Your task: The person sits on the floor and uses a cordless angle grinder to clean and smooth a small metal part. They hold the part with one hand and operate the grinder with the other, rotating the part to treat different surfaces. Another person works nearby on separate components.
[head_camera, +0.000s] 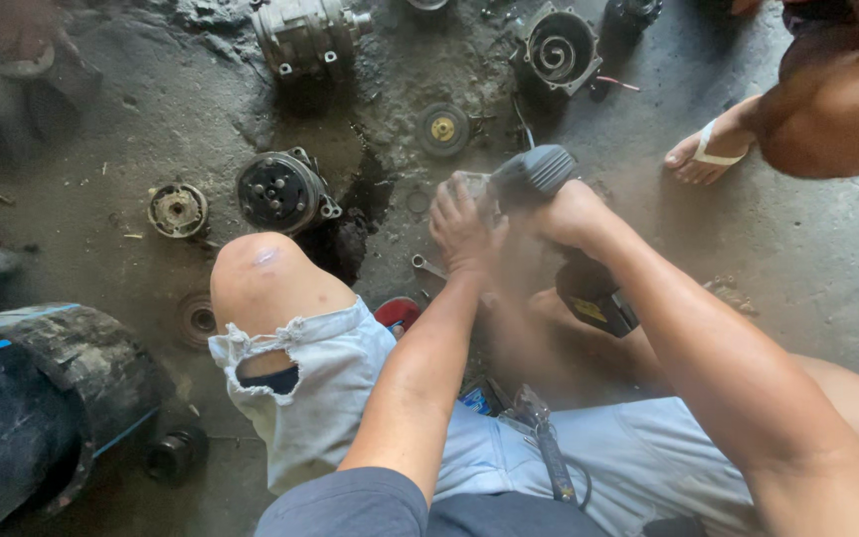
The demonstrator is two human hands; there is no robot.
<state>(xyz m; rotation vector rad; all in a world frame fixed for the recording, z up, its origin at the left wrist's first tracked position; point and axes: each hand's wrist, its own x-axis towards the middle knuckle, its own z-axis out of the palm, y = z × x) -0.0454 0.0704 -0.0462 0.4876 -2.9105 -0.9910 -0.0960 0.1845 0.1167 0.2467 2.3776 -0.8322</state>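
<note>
Head view looks down on a cracked, oil-stained concrete floor (827,259), grey and gritty, darkest around a wet black patch near the middle. A thick black rubber hose or pipe with a blue stripe (22,408) curves in at the lower left, matte and dusty. Pale, frayed denim shorts (320,388) cover the person's thighs, torn at the hem. Round compressor bodies lie scattered: a ribbed cast-aluminium one (305,35) at the top, a dark one with a clutch plate (280,191) beside the raised knee, and an open scroll housing (557,50) with its spiral showing. Smaller discs, a rusty pulley hub (177,209) and a hub with a brass centre (443,128), sit apart on the floor. Another person's sandalled foot (700,157) rests at the upper right.

A cordless power tool (534,174) with a grey ribbed head and black-and-yellow body is between the arms, just in front of the knees. The right hand (571,214) is wrapped around its body. The left hand (461,224) is closed over a small part (473,185) at the tool's nose; the part is mostly hidden, and haze of dust blurs it.

Judging from this, the work goes best with the part pinned hard, fingers kept behind the spinning end, the tool square to the piece, and light, steady pressure.

A spanner (428,266) lies just below the left hand.
</note>
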